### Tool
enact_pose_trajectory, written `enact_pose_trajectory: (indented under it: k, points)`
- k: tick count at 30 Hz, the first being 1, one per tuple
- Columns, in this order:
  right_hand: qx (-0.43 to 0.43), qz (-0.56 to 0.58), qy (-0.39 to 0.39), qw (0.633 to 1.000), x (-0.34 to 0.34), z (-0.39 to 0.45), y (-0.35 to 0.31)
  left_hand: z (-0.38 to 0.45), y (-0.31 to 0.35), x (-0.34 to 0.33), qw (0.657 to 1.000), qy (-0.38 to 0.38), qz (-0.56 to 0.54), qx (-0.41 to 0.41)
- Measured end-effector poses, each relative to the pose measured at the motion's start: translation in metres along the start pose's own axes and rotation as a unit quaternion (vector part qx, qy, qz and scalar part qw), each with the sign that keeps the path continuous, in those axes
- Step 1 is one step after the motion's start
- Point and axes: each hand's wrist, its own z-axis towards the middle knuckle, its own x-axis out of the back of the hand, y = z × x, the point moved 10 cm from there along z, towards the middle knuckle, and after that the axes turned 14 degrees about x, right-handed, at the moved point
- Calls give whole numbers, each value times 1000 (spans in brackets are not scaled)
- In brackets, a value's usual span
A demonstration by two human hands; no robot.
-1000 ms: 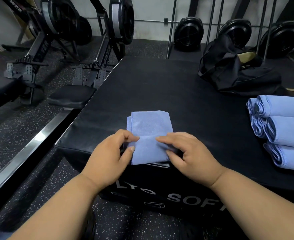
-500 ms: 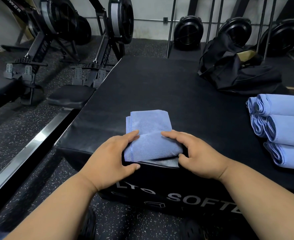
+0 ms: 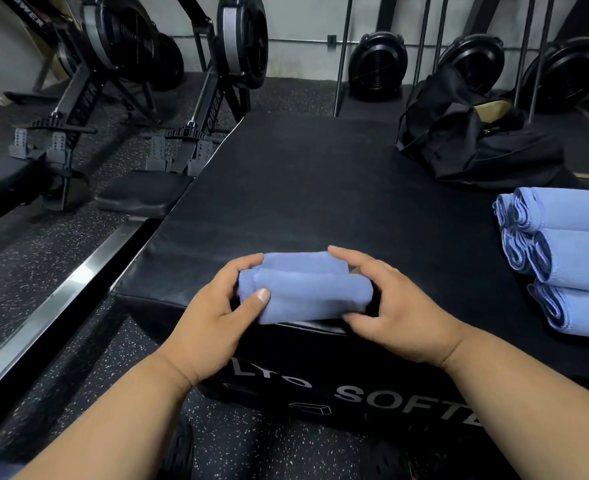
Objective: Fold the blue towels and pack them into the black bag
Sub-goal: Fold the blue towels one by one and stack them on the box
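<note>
Blue terry cloth, rolled into a thick bundle — this towel (image 3: 306, 289) sits at the near edge of the black padded box (image 3: 320, 188), the left hand (image 3: 216, 317) clamped on one end and the right hand (image 3: 393, 306) on the other. Rolled towels (image 3: 570, 258) lie stacked at the right; the black bag (image 3: 473, 140) slumps beyond them — none visibly packed yet.

Speckled rubber floor (image 3: 26, 285), rowing machines (image 3: 213, 109), pale wall (image 3: 306, 15).

surface: black padded box (image 3: 320, 188) | on it: rolled towels (image 3: 570, 258), black bag (image 3: 476, 147), towel (image 3: 306, 292)
</note>
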Motion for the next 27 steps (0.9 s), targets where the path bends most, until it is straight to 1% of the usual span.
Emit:
enact_pose_trajectory:
  k: [2,3,7,9,11,14,17,19,21,24,27]
  points:
    - [-23,91,45,995,2,0,1,1,-2,0,1000,14,-14,18]
    - [-37,114,56,991,0,2,3,3,-3,1,999,26,-13,30]
    - [-85,136,91,983,-9,8,21,11,-8,2,994,65,23,87]
    - [-105,99,118,982,-7,11,29,15,-8,4,989,92,48,108]
    - [-133,39,129,982,-3,10,34,16,-4,6,984,117,59,120]
    - [-155,-32,105,982,-1,7,29,13,5,2,981,126,72,132]
    - [-178,-54,79,979,-2,3,31,10,14,-7,982,114,81,124]
    - [-185,-28,79,979,-3,0,35,14,13,-11,984,97,72,133]
    - [-184,23,90,979,-4,-4,33,19,9,-13,984,80,44,153]
    - [-172,141,127,967,-2,-11,27,17,15,-16,985,78,-6,154]
    - [-168,192,175,951,14,-24,27,9,28,-32,986,58,-63,144]
